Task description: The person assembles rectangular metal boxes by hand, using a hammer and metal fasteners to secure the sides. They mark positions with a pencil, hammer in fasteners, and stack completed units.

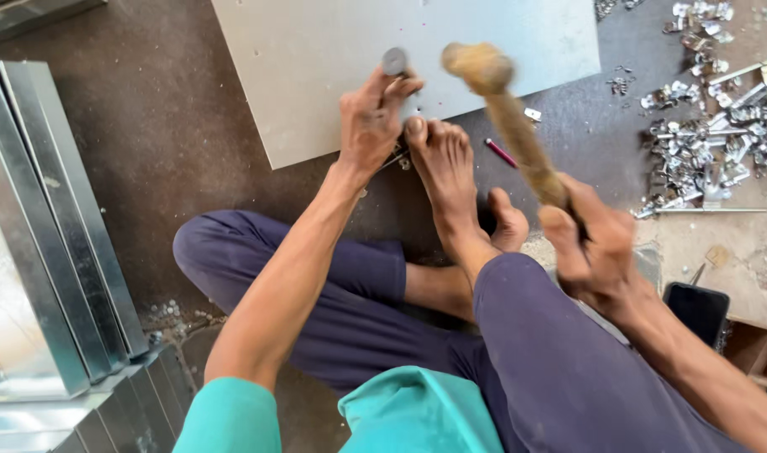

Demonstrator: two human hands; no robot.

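A short steel punch (394,61), its round grey head facing up, stands on the pale grey sheet-metal panel (316,75) near the panel's near edge, at about twelve o'clock from the seated person. The left hand (369,122) pinches it between thumb and fingertips, and a bare foot (446,164) presses on the panel edge just beside it. The right hand (597,243) is wrapped tight around a worn wooden mallet (505,109), raised and blurred, its head hanging just right of the punch and not touching it. A few small holes already dot the panel, so some punching looks done; most of the sheet is smooth and unmarked. A red pencil (501,153) lies on the dark floor (157,126) at one o'clock. Shiny metal clips (710,143) lie heaped at two o'clock, folded galvanised channels (56,235) at nine, a dark phone (696,309) at four.
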